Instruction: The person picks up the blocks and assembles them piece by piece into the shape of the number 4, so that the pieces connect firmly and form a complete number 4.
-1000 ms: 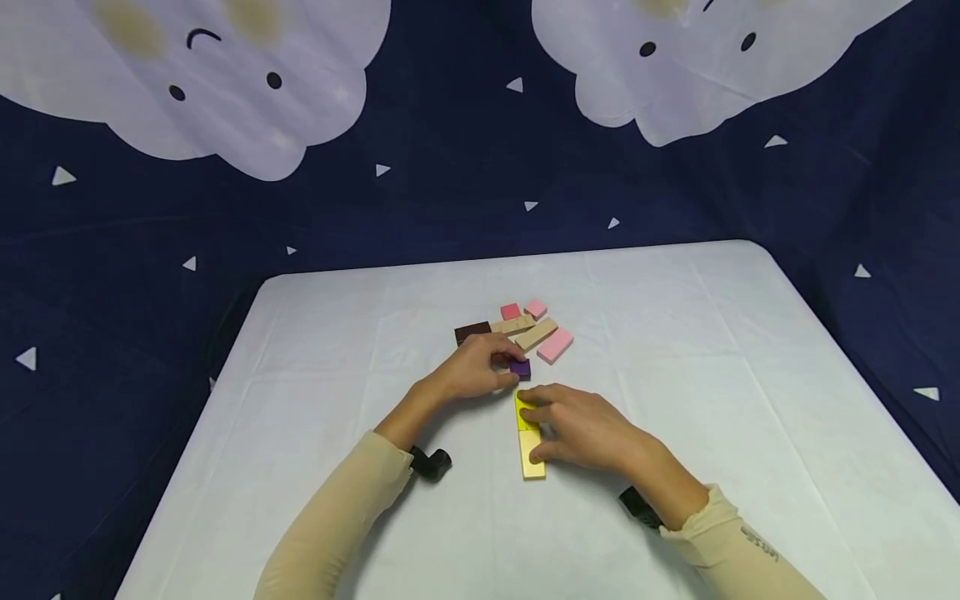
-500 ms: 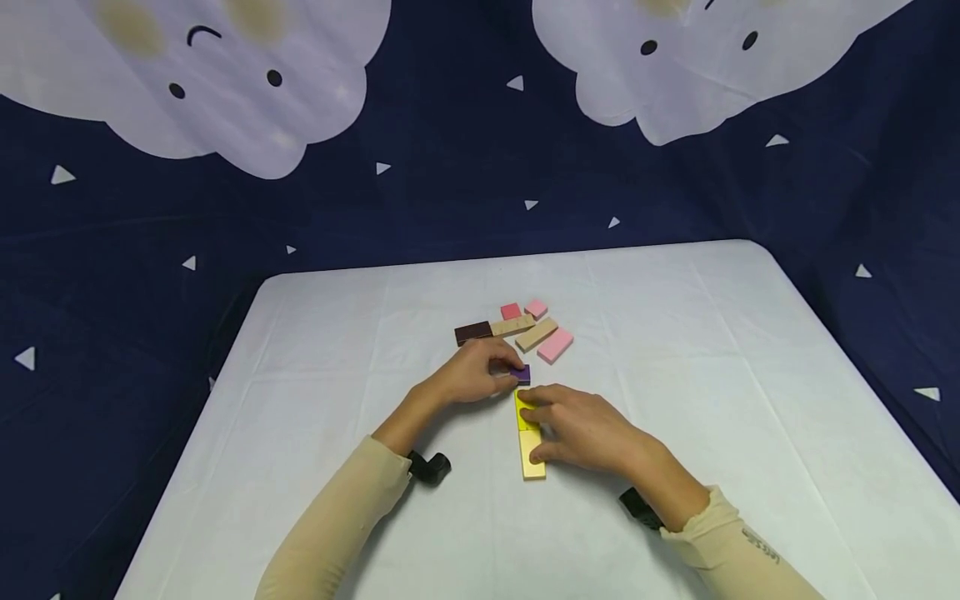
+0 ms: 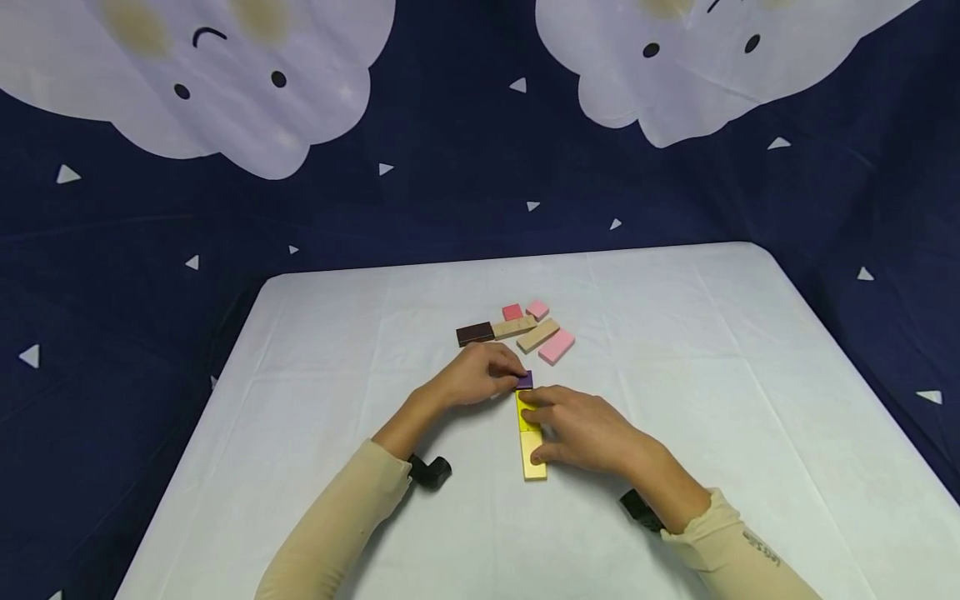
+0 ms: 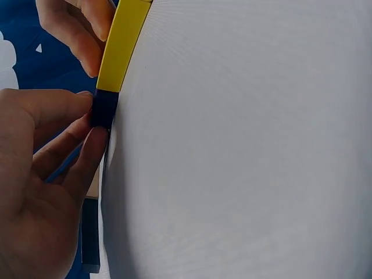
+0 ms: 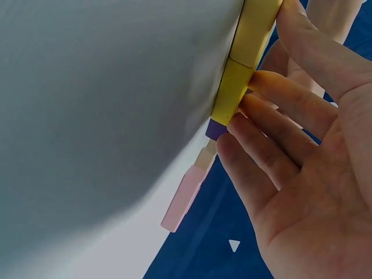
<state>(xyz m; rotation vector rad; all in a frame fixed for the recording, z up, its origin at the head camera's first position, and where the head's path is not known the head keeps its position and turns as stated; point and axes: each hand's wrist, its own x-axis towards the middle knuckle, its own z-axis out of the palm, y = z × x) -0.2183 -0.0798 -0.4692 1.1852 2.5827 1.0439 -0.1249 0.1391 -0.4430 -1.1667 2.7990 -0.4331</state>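
In the head view my left hand (image 3: 476, 372) pinches a small purple block (image 3: 526, 381) between thumb and fingers. That block sits against the far end of a bright yellow block (image 5: 232, 87); the left wrist view shows the two touching. A pale yellow block (image 3: 534, 471) continues the line toward me, end to end with the bright one. My right hand (image 3: 588, 429) rests its extended fingertips on the tops of both yellow blocks. From the right wrist view, its fingers lie along the row and are not wrapped round it.
Beyond the hands lies a loose group: a dark brown block (image 3: 476, 334), two light wood blocks (image 3: 514, 327), a pink block (image 3: 557, 347), a small pink block (image 3: 537, 309) and a small red block (image 3: 512, 312). All lie on a white-covered table (image 3: 375, 333) before a dark blue cloth.
My left hand has drawn the purple block slightly toward me, closing the gap to the bright yellow block. My right hand and the yellow blocks have stayed put.
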